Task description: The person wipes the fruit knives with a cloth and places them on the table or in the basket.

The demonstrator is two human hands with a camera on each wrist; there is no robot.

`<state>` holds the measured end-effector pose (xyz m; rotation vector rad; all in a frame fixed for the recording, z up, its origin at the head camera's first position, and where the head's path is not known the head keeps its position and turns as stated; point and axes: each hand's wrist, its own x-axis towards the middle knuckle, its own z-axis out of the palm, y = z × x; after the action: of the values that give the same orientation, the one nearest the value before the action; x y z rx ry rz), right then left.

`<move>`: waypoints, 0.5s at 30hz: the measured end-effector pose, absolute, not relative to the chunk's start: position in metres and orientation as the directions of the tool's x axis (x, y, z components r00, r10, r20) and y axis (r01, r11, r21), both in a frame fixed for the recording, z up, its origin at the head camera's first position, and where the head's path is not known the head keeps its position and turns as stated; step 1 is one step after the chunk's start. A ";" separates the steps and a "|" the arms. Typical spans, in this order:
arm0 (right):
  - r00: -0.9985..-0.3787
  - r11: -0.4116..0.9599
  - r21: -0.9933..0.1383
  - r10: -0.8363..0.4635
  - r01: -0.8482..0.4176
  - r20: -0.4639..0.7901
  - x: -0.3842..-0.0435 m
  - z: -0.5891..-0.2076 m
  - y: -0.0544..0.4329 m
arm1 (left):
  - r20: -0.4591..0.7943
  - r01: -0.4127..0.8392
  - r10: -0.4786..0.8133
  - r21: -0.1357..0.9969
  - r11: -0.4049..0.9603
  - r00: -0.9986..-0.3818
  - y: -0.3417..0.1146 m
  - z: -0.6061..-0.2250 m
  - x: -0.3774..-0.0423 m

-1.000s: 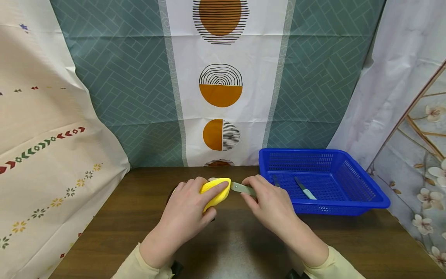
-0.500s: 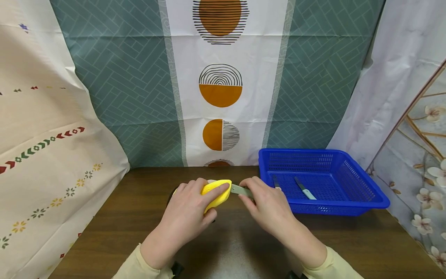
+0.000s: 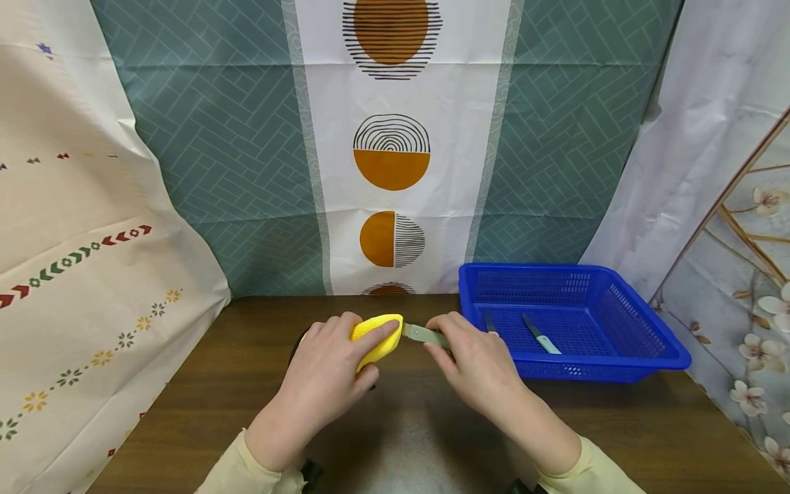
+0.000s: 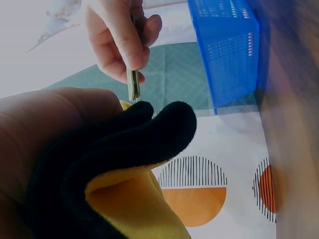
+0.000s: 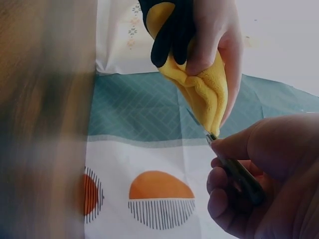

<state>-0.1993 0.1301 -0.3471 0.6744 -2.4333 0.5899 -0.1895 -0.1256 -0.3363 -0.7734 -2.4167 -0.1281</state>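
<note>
My left hand (image 3: 327, 374) grips a folded yellow cloth (image 3: 375, 324) with a black edge; its black folds (image 4: 174, 124) fill the middle of the left wrist view. My right hand (image 3: 483, 357) holds a knife by its pale green handle (image 3: 430, 336). The cloth is folded around the knife's blade, which is mostly hidden; in the right wrist view a thin strip of blade (image 5: 193, 116) shows beside the cloth. Both hands are above the table, close together, with the handle's front end just right of the cloth.
A blue plastic basket (image 3: 607, 362) stands at the back right, near the right forearm. Inside lie a knife with a light handle (image 3: 546, 344) and another knife (image 3: 490, 322), partly hidden. Patterned sheets (image 3: 247, 171) hang behind the wooden table (image 3: 185, 425).
The left hand and cloth have shifted slightly left, leaving a bit more metal near the knife handle in view. The right hand stays nearly in place, still holding the knife.
</note>
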 end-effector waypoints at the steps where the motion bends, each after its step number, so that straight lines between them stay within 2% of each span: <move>1: -0.726 0.778 -0.258 -0.334 -0.573 0.601 -0.199 -0.347 0.130 | 0.563 0.553 0.498 -0.085 0.829 -0.660 -0.126 -0.336 -0.190; 15: -0.704 0.772 -0.245 -0.336 -0.587 0.626 -0.200 -0.347 0.133 | 0.572 0.520 0.467 -0.080 0.850 -0.675 -0.133 -0.334 -0.194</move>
<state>-0.1997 0.1330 -0.3468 0.6882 -2.3968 0.5850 -0.1938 -0.1335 -0.3341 -0.7164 -2.4267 -0.1184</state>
